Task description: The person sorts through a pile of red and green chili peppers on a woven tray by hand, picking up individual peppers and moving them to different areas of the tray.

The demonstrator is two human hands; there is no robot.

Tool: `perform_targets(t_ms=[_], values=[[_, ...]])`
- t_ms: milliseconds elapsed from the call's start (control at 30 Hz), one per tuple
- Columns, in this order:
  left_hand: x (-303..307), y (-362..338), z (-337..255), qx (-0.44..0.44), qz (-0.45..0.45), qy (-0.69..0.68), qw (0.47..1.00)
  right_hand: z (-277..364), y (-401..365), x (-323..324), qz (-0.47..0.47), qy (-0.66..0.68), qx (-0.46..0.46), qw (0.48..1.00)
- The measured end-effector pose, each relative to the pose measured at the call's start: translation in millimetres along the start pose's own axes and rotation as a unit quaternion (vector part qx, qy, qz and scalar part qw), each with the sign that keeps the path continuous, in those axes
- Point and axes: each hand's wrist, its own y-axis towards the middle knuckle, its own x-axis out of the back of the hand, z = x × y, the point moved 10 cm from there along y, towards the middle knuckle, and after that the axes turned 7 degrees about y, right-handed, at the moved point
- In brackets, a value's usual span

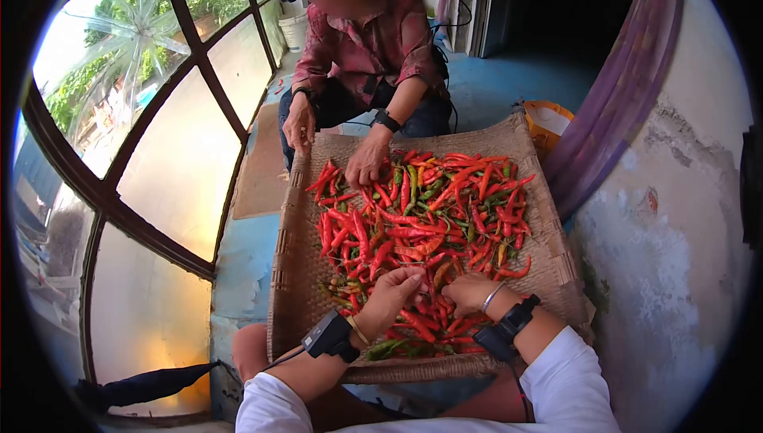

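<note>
Red chili peppers (413, 230), with some green and orange ones among them, lie heaped in a wide woven basket tray (544, 218). Over the near part of the heap is my left hand (391, 299), its thumb and fingers pinched together; whatever is between the tips is too small to make out. Just to its right, my right hand (470, 293) reaches down among the chilies with curled fingers. Its fingertips are partly hidden, so what they grip cannot be made out. Green chilies (397, 348) lie by the tray's near edge, below my hands.
Across the tray crouches another person (369, 59), one hand (367, 164) on the chilies and the other (300, 124) at the tray's corner. Framed windows (175, 155) line the left side. A purple curtain (608, 99) and a yellow bucket (548, 123) are at right.
</note>
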Motion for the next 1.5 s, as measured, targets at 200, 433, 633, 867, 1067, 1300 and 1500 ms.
perform_targets(t_ms=[200,433,633,867,1067,1300,1500], values=[[-14.8,-0.7,18.4,0.037,0.053,0.159,0.985,-8.4,-4.3,-6.5,0.019,-0.021,0.006,1.0],[-18.6,-4.9,-18.2,-0.228,0.016,0.603,0.765,-6.2,-5.8,-9.8,0.064,-0.032,-0.027,0.997],[-16.7,-6.7,-12.8,-0.172,0.044,0.706,0.686,-9.7,4.2,-19.1,0.047,0.003,-0.007,0.999],[-5.8,-17.8,-2.8,-0.134,0.087,0.796,0.584,-6.8,-0.7,9.9,-0.063,0.017,0.06,0.996],[-13.2,-13.9,10.6,-0.107,0.137,0.851,0.495,13.4,-4.9,20.8,-0.056,0.123,0.137,0.981],[-37.5,-21.5,-26.4,-0.235,0.121,0.689,0.674,8.9,-22.2,31.1,-0.027,0.334,0.093,0.938],[-37.8,-20.8,-52.0,-0.252,0.066,0.525,0.81,9.3,-22.2,35.0,-0.019,0.384,0.072,0.92]])
